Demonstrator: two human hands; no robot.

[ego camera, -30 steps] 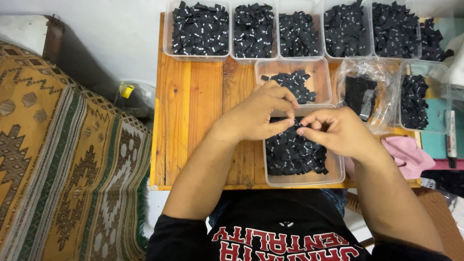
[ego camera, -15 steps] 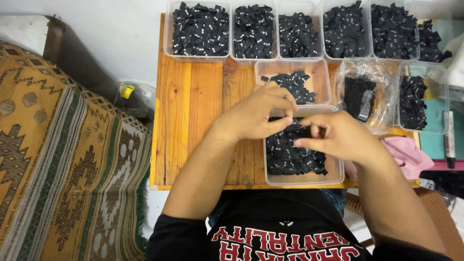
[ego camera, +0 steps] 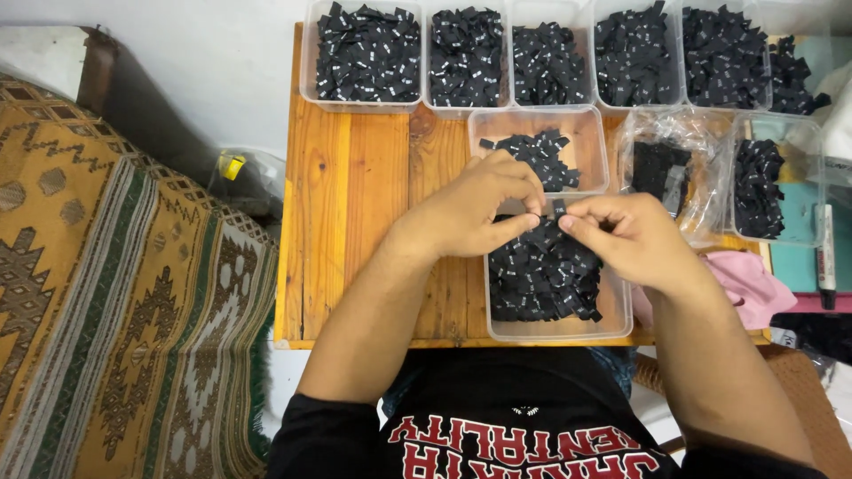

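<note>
Table: a wooden table [ego camera: 355,222] filled the frame's centre.
Tub: a clear tub [ego camera: 612,321] of small black labels [ego camera: 541,279] sat at lower centre.
Left hand: the left hand [ego camera: 470,208] was closed, pinching one black label [ego camera: 559,209] at mid-frame.
Right hand: the right hand [ego camera: 626,235] pinched the same label's other edge.
Handling: it looked light, limp and thin, so it was probably best nipped at the edges by the fingertips.

single head view, looking steeply down at wooden table [ego camera: 355,195], close range.
</note>
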